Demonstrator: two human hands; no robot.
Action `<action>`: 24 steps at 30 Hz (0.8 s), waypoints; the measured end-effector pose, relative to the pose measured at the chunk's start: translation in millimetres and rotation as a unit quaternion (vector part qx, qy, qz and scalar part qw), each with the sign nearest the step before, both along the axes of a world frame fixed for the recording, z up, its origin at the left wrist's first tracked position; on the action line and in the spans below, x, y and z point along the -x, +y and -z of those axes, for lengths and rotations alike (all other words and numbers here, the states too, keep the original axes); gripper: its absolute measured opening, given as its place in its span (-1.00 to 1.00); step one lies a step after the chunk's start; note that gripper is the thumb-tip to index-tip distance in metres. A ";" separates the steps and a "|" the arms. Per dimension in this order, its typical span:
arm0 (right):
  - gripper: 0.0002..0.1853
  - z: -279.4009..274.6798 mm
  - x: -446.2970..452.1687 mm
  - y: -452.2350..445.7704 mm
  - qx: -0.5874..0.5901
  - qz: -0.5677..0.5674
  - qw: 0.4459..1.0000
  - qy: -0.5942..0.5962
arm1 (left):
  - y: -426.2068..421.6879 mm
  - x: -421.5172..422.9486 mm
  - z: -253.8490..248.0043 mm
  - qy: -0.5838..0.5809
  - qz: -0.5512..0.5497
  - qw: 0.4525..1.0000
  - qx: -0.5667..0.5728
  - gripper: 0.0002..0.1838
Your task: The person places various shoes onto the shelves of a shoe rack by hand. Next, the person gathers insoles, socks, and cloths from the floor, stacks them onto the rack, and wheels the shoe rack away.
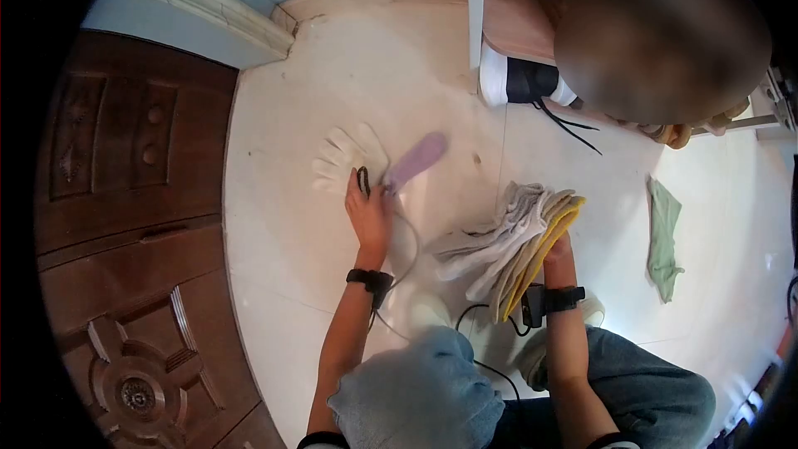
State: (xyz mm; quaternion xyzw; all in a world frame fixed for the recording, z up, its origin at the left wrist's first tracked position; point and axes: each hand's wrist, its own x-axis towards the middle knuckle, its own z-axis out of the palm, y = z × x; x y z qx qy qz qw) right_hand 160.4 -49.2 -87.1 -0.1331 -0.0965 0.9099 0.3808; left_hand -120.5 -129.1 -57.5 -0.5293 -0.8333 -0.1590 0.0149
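Observation:
My left hand (370, 214) is over the floor at the lower edge of a white knit glove (353, 154), which lies flat with its fingers spread. A purple, sock-like piece (420, 158), blurred by motion, stretches up and right from my left fingers, which look closed on its near end. A small black loop (363, 181) shows at those fingers. My right hand (559, 251) is closed round a thick bundle of knit gloves (515, 241), white and grey, one with yellow on it. The bundle partly hides the right fingers.
A green cloth piece (664, 237) lies on the floor at right. Black-and-white sneakers (519, 81) with a loose lace sit under a rack at top right. A carved brown wooden door (141, 224) stands at left. Thin cables run from my wrist straps (370, 281).

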 end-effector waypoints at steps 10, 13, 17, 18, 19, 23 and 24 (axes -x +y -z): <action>-0.53 1.3 -1.7 2.3 -0.025 -0.022 0.999 0.027 | -8.3 46.4 -107.8 -0.305 -0.135 0.908 -0.255 -0.86; -0.54 -12.1 7.0 5.0 -0.050 -0.031 0.997 0.054 | 4.6 81.5 -115.9 -0.238 -0.146 0.893 -0.352 -0.88; -0.55 -4.1 5.5 2.7 -0.055 -0.033 0.998 0.020 | -1.5 70.3 -69.0 -0.090 -0.057 0.971 -0.213 -0.84; -0.55 1.7 1.6 1.9 -0.039 -0.044 0.998 0.026 | -6.0 50.9 -53.5 -0.144 -0.083 0.984 -0.070 -0.80; -0.56 5.2 0.6 0.9 -0.029 -0.054 0.998 0.029 | -7.9 28.1 -35.3 -0.194 -0.079 0.978 -0.018 -0.76; -0.54 -1.7 2.2 -2.5 -0.025 -0.042 0.999 -0.018 | -13.2 -19.9 2.5 -0.167 0.067 0.983 0.045 -0.59; -0.56 2.2 2.2 -2.7 -0.044 -0.049 0.998 0.006 | -14.3 -25.1 -0.1 -0.101 0.057 0.991 0.069 -0.49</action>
